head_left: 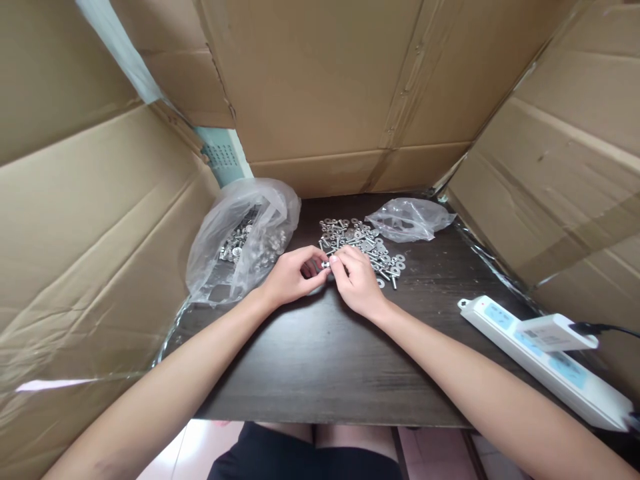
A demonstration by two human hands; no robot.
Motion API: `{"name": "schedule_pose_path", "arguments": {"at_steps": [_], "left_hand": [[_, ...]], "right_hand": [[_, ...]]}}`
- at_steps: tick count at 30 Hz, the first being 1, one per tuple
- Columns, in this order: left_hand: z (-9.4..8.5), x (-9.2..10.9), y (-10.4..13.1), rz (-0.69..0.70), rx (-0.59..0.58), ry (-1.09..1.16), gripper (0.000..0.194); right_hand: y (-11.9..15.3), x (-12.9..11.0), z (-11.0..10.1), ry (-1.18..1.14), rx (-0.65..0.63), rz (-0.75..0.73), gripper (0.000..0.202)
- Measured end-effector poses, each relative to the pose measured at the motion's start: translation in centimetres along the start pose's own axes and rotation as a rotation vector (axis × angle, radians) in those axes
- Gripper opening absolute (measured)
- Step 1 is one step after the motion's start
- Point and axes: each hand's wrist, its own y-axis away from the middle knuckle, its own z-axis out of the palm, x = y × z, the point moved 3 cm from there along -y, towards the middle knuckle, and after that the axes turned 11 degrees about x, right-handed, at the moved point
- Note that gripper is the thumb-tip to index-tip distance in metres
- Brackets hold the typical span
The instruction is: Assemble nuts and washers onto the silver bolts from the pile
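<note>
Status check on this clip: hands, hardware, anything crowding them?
Both hands, left hand and right hand, pinch one small metal fastener. Loose hardware pile just behind. Filled bag left, nothing blocking.

The small metal piece pinched between the left hand and the right hand is mostly covered by fingertips and too small to tell bolt from nut. At ten o'clock from the hands, the parts inside the plastic bag blur behind cloudy film. At one o'clock, the loose hardware pile is too fine to sort by kind. At four o'clock, the power strip is cut off by the right edge.
</note>
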Motion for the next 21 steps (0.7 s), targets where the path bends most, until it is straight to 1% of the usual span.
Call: {"name": "schedule_pose_path", "arguments": {"at_steps": [4, 12, 21], "left_hand": [[-0.03, -0.04, 0.0, 0.004, 0.013, 0.005, 0.013], [-0.11, -0.1, -0.06, 0.014, 0.027, -0.001, 0.013], [-0.1, -0.27, 0.01, 0.042, 0.025, 0.001, 0.014]], "right_hand": [[-0.06, 0.11, -0.03, -0.01, 0.001, 0.021, 0.032], [-0.16, -0.28, -0.41, -0.099, 0.0, 0.04, 0.013], [-0.13, 0.19, -0.18, -0.106, -0.067, 0.066, 0.012]]}}
